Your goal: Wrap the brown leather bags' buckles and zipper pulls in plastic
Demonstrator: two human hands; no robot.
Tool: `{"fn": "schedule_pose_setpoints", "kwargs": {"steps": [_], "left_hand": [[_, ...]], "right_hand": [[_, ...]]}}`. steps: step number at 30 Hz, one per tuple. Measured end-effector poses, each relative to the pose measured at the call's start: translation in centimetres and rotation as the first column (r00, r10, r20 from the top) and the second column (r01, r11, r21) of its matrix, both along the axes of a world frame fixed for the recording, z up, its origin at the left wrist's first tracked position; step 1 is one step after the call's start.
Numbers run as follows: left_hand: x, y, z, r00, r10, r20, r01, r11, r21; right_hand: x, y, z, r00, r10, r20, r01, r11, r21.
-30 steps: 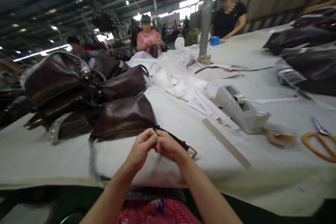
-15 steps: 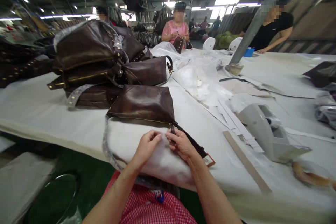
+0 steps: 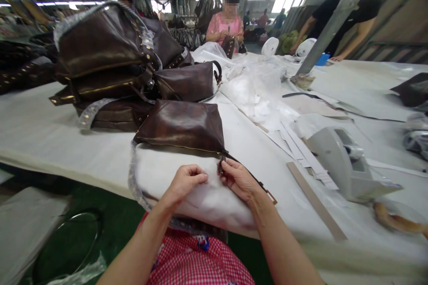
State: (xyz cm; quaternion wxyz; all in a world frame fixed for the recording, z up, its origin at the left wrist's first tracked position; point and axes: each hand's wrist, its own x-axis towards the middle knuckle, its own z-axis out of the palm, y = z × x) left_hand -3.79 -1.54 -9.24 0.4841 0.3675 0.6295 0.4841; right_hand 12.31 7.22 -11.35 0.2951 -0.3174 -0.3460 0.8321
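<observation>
A dark brown leather bag (image 3: 180, 127) lies on the white-covered table in front of me, its zipper edge toward me. At its near right corner my right hand (image 3: 236, 179) pinches a small dark leather zipper pull (image 3: 220, 165). My left hand (image 3: 187, 182) is a little to the left, closed with thumb and fingertips pressed together; whatever it may hold is too small to make out. A strap wrapped in clear plastic (image 3: 133, 178) curves down from the bag's left side. On the right, a dark strap (image 3: 249, 171) runs past my right hand.
Several brown bags (image 3: 100, 49) are piled at the back left. Clear plastic sheeting (image 3: 257, 93) lies behind the bag. To the right are a grey tape dispenser (image 3: 341, 160), a tan strip (image 3: 316, 200) and a metal post (image 3: 337, 22). Co-workers (image 3: 227, 26) are across the table.
My right hand has shifted slightly right with the zipper pull. My left hand stays closed, and the gap between the hands is a little wider. The view has tilted down slightly.
</observation>
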Motion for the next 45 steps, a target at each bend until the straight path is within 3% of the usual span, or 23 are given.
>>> {"fn": "schedule_pose_setpoints", "kwargs": {"steps": [9,15,18,22,29,36,45], "left_hand": [[0.2,0.7,0.3,0.979,-0.155,-0.134,0.142,0.985,-0.100],[-0.2,0.7,0.5,0.971,-0.195,-0.137,0.177,0.975,-0.131],[-0.6,0.5,0.7,0.973,-0.203,-0.110,0.187,0.973,-0.137],[-0.6,0.4,1.0,0.978,-0.196,-0.071,0.184,0.973,-0.140],[0.0,-0.1,1.4,0.980,-0.190,-0.058,0.173,0.960,-0.220],[0.2,0.2,1.3,0.982,-0.163,-0.096,0.137,0.964,-0.229],[0.2,0.3,1.2,0.992,-0.125,-0.018,0.116,0.957,-0.267]], "right_hand": [[-0.5,0.8,-0.3,0.997,-0.015,-0.075,-0.002,0.977,-0.214],[-0.3,1.1,-0.4,0.985,-0.054,-0.164,-0.019,0.910,-0.414],[-0.4,1.1,-0.5,0.978,-0.067,-0.195,-0.028,0.893,-0.449],[-0.5,0.9,-0.4,0.980,-0.077,-0.182,-0.008,0.904,-0.427],[-0.6,0.1,-0.3,0.984,-0.028,-0.175,-0.019,0.966,-0.259],[-0.7,-0.1,-0.4,0.987,-0.028,-0.155,-0.005,0.978,-0.207],[-1.9,-0.7,-0.5,0.987,-0.149,-0.052,0.145,0.986,-0.077]]}}
